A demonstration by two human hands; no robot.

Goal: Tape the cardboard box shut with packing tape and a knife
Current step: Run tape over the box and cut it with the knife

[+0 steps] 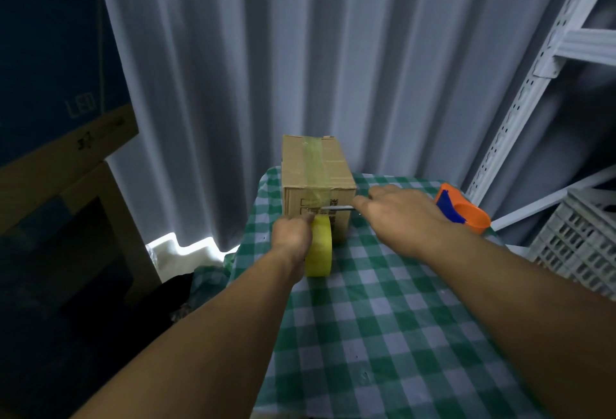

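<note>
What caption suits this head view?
Left hand holds tape roll against box; right hand brings knife to cut.

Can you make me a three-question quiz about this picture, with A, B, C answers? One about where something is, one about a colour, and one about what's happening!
1. Where is the orange tape dispenser?
A. On top of the box
B. On the table, right of the box
C. On the floor

2. What colour is the tape roll?
A. Yellow
B. Red
C. Black

3. What is the right hand doing?
A. Resting flat on the table
B. Lifting the box
C. Holding a knife against the box

Answers: 1 B, it sits on the checked cloth beside the right hand. 2 A, the roll in the left hand is yellow. 3 C, the blade lies across the tape on the box's front.
</note>
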